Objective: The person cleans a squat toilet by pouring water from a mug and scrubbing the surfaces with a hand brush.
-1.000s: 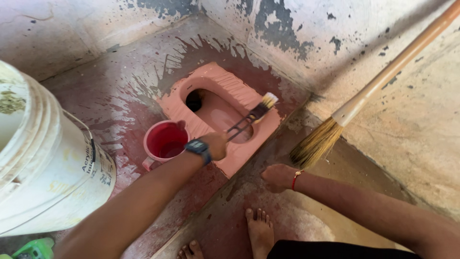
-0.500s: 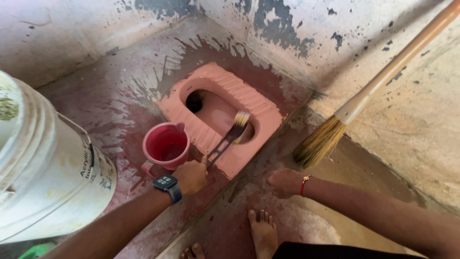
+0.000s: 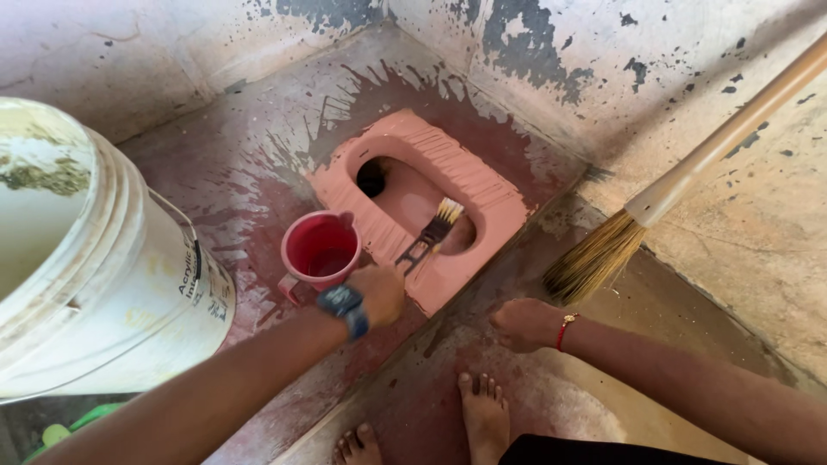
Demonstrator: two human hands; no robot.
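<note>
- Paintbrush (image 3: 429, 235): dark handle, pale bristles, slanting up to the right, tip on the squat pan's near rim.
- Squat pan (image 3: 482, 185): coated salmon-pink, set in the floor corner.

White bucket (image 3: 129, 284), broom (image 3: 655, 207), red mug (image 3: 320, 245)

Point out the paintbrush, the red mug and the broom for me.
paintbrush (image 3: 433, 231), head view, on the dark ferrule just below the bristles.
red mug (image 3: 320, 245), head view, on its inner wall.
broom (image 3: 594, 261), head view, on the straw bristles.
</note>
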